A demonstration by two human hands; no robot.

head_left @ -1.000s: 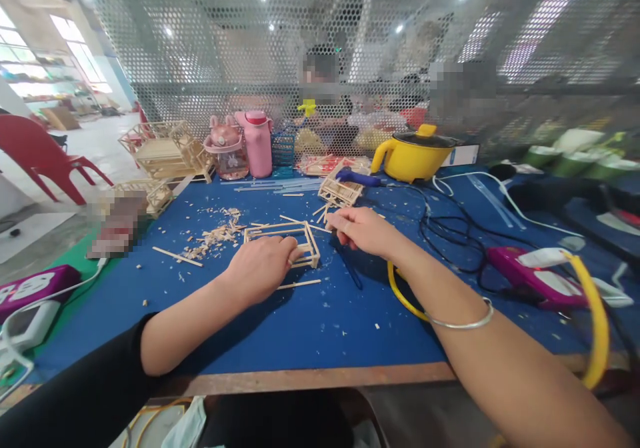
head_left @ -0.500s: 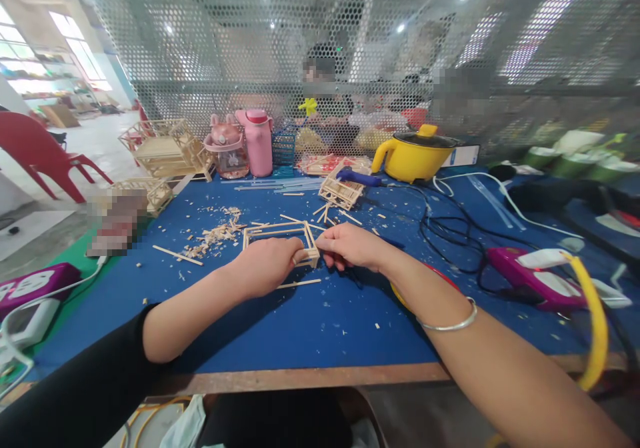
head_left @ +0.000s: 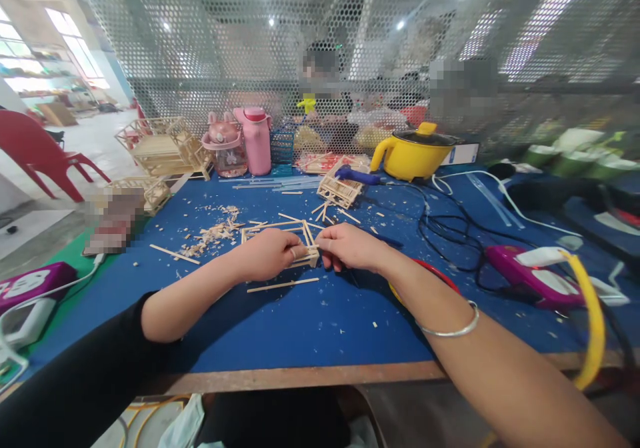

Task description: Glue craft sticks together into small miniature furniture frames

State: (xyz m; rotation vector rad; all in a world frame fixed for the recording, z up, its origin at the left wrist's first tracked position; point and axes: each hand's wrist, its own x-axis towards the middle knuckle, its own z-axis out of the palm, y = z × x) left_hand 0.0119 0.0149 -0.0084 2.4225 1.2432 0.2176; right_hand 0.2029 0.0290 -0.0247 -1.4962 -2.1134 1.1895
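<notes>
My left hand (head_left: 273,255) is closed round the near side of a small wooden stick frame (head_left: 309,236), just over the blue tabletop. My right hand (head_left: 347,245) is at the frame's right end, thumb and fingers pinched together by a corner post. Whatever sits in that pinch is too small to make out. A dark tool, partly hidden, lies under and behind the right hand. One loose wooden stick (head_left: 283,285) rests on the table in front of the frame. Behind the left hand is a heap of wood scraps (head_left: 213,236).
A blue glue gun (head_left: 357,175) leans on a small wooden model (head_left: 341,191). Further back stand a pink flask (head_left: 259,143), a bunny-eared bottle (head_left: 227,151) and a yellow pot (head_left: 415,157). Black cables (head_left: 450,225) trail on the right. A perforated screen (head_left: 200,55) closes the back.
My left hand has shifted slightly up along the frame, showing more of the loose stick in front. The right hand keeps its pinch at the corner.
</notes>
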